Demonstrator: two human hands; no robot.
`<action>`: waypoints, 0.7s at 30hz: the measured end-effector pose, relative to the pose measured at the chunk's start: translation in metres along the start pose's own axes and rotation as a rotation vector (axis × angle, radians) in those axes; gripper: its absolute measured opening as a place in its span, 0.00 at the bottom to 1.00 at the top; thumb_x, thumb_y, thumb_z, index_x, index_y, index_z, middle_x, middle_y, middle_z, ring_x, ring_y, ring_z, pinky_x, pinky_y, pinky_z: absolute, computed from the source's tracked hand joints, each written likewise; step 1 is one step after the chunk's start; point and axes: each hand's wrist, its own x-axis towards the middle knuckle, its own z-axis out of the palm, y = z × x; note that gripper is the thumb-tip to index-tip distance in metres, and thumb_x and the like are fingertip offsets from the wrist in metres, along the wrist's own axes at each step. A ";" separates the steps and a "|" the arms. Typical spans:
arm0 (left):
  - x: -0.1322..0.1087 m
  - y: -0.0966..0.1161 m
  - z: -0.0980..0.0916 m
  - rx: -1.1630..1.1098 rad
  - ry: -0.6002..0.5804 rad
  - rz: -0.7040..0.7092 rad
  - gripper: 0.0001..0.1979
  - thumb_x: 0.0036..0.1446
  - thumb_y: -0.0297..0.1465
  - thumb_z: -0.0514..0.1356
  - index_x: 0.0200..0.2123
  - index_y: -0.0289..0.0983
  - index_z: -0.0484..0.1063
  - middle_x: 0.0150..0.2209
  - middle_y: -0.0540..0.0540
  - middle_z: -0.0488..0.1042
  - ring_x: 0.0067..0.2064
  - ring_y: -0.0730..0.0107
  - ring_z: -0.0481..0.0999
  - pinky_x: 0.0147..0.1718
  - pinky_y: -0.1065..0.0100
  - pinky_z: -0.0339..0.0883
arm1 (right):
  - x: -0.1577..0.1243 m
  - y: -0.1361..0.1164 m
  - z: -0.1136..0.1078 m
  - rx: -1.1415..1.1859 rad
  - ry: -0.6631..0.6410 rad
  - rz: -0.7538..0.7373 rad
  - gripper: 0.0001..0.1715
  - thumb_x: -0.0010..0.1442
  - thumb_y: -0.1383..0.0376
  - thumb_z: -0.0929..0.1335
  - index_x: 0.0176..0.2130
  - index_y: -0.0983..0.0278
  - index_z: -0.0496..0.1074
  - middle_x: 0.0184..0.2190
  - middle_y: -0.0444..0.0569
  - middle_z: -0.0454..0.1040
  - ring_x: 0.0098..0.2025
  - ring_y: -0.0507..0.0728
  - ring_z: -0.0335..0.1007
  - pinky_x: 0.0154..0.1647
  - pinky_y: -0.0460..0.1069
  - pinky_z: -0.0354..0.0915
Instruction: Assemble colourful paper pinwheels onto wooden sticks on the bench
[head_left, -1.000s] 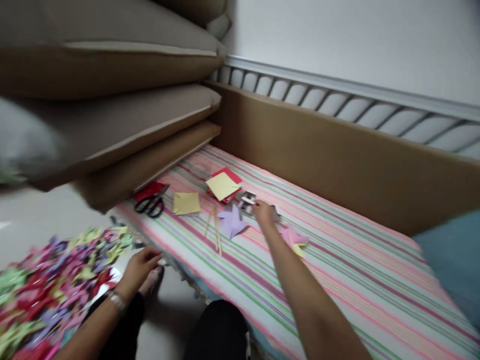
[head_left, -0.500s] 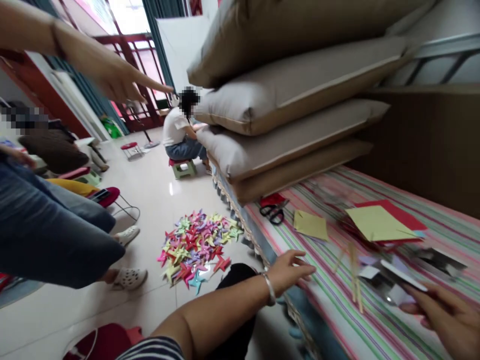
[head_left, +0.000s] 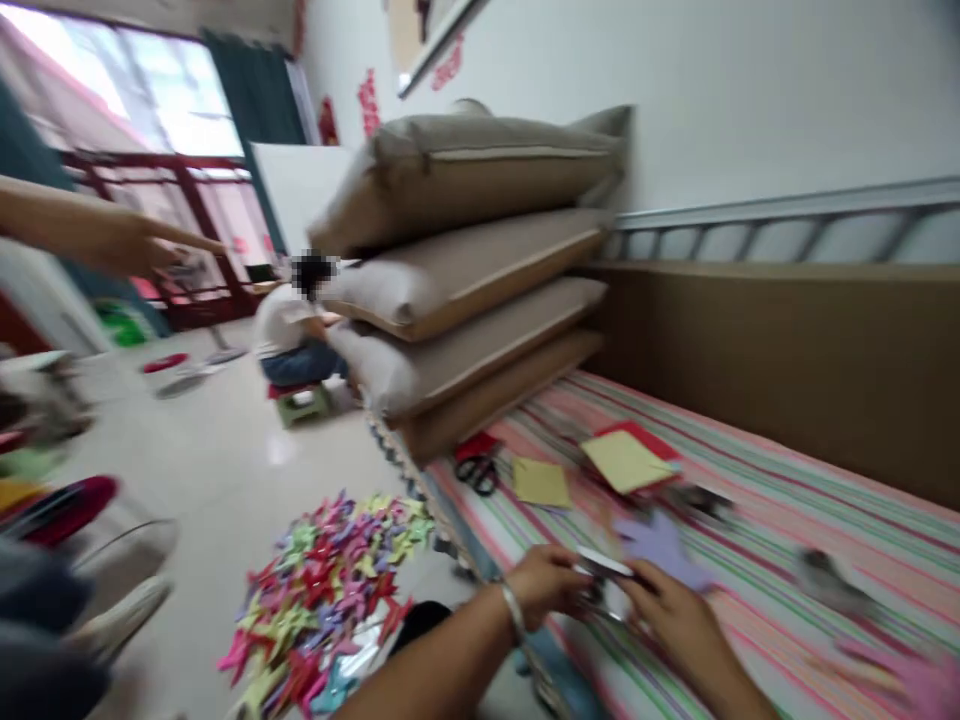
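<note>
Both my hands are at a small flat object [head_left: 604, 564] with a white edge and shiny, silvery parts; blur hides its kind. My left hand [head_left: 544, 590], with a bracelet at the wrist, closes on its left side. On its right side, my right hand [head_left: 666, 612] grips it between thumb and fingers. Just beyond lies a purple folded-paper pinwheel shape [head_left: 661, 545] on the striped sheet [head_left: 757, 590]. A yellow paper square [head_left: 540, 482], black-handled scissors [head_left: 478, 472] and a stack of yellow and red paper [head_left: 628, 460] lie farther back.
Stacked beige cushions [head_left: 487, 260] stand at the bed's far end. A heap of colourful folded-paper shapes [head_left: 330, 590] covers floor at the left. Another person's pointing hand [head_left: 135, 245] reaches in from the left; a seated person [head_left: 289, 330] is farther off.
The view has swung right and upward. My left hand, spread and holding nothing before, has come to the object in my right hand. The purple paper shape now lies on the sheet.
</note>
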 end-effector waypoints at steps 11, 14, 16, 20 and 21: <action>0.019 -0.008 -0.010 0.019 0.141 -0.014 0.12 0.38 0.30 0.68 0.28 0.33 0.71 0.27 0.46 0.75 0.28 0.70 0.74 0.29 0.67 0.69 | 0.024 0.047 -0.128 -0.291 0.403 0.222 0.17 0.50 0.63 0.65 0.39 0.66 0.75 0.38 0.55 0.77 0.40 0.60 0.73 0.45 0.55 0.65; 0.030 -0.006 -0.012 0.025 0.204 0.035 0.13 0.37 0.31 0.69 0.26 0.33 0.71 0.26 0.47 0.74 0.29 0.68 0.74 0.30 0.67 0.70 | 0.040 0.047 -0.111 -0.250 0.378 0.211 0.16 0.50 0.65 0.65 0.39 0.66 0.75 0.37 0.52 0.78 0.39 0.58 0.74 0.43 0.52 0.67; 0.038 -0.004 -0.014 0.031 0.221 0.053 0.13 0.37 0.32 0.69 0.26 0.33 0.71 0.25 0.48 0.74 0.28 0.69 0.74 0.29 0.67 0.69 | 0.049 0.043 -0.094 -0.220 0.359 0.206 0.16 0.50 0.66 0.65 0.39 0.66 0.75 0.36 0.51 0.78 0.37 0.57 0.75 0.40 0.50 0.68; 0.051 0.003 -0.023 0.048 0.260 0.086 0.13 0.36 0.33 0.69 0.25 0.33 0.71 0.23 0.50 0.72 0.26 0.70 0.73 0.27 0.67 0.69 | 0.059 0.032 -0.082 -0.196 0.337 0.174 0.15 0.51 0.66 0.64 0.39 0.65 0.75 0.36 0.50 0.78 0.35 0.57 0.75 0.39 0.50 0.68; 0.054 0.004 -0.026 0.050 0.267 0.092 0.14 0.36 0.33 0.69 0.25 0.33 0.71 0.23 0.50 0.72 0.26 0.69 0.73 0.27 0.67 0.69 | 0.061 0.027 -0.084 -0.197 0.337 0.161 0.15 0.52 0.66 0.64 0.39 0.65 0.75 0.37 0.50 0.78 0.37 0.57 0.75 0.40 0.51 0.68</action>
